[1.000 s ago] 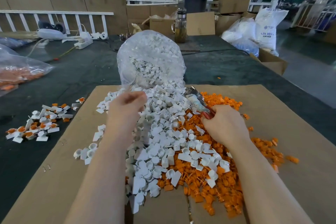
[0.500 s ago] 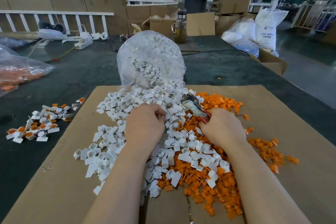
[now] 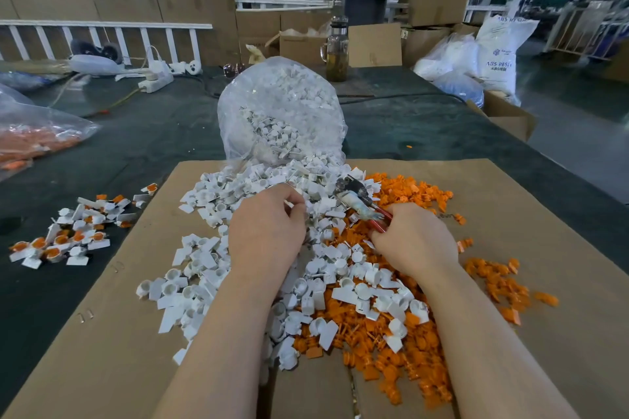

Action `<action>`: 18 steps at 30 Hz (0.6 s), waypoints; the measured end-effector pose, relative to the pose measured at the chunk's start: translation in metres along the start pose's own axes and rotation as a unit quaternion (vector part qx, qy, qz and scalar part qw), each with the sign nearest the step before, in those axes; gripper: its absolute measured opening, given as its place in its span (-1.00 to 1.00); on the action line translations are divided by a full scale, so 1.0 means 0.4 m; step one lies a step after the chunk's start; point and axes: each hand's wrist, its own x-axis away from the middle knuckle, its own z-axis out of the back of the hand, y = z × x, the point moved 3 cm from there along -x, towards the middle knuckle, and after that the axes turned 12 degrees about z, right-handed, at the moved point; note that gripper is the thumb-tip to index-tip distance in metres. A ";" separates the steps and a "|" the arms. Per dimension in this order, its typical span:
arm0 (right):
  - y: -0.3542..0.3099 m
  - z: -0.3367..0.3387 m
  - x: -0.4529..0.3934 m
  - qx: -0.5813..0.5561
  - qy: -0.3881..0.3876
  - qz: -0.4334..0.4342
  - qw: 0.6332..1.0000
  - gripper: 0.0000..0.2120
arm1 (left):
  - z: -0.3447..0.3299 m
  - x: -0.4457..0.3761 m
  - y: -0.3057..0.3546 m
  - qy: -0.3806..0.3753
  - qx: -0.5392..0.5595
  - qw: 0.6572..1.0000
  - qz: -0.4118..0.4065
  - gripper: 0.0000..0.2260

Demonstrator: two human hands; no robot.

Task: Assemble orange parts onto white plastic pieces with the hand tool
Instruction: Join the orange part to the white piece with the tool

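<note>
A heap of white plastic pieces (image 3: 211,248) spreads over a cardboard sheet (image 3: 531,214), overlapping a heap of orange parts (image 3: 384,326) on its right. My left hand (image 3: 265,231) rests on the white heap with fingers curled, pinching a small white piece at its fingertips. My right hand (image 3: 415,241) grips the red handles of a pliers-like hand tool (image 3: 357,197), whose metal head points up-left over the pieces.
A clear bag of white pieces (image 3: 282,116) lies open behind the heap. Finished white-and-orange pieces (image 3: 68,231) sit on the dark table at left. A bag of orange parts (image 3: 30,143) lies far left. A glass jar (image 3: 337,51), boxes and sacks stand behind.
My left hand came down from the bag's mouth onto the white heap, spreading pieces leftward, and now pinches a white piece. My right hand with the tool stayed almost still.
</note>
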 end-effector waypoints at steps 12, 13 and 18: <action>0.000 -0.005 -0.004 -0.012 -0.001 0.009 1.000 -0.89 | -0.010 -0.006 -0.005 -0.028 0.056 0.997 0.035 -0.91; 0.000 -0.004 -0.004 -0.014 -0.004 0.008 1.000 -0.88 | -0.011 -0.006 -0.005 -0.031 0.056 0.997 0.038 -0.92; -0.002 -0.004 -0.004 -0.014 -0.015 0.004 1.000 -0.88 | -0.010 -0.002 -0.004 -0.037 0.059 0.997 0.027 -0.87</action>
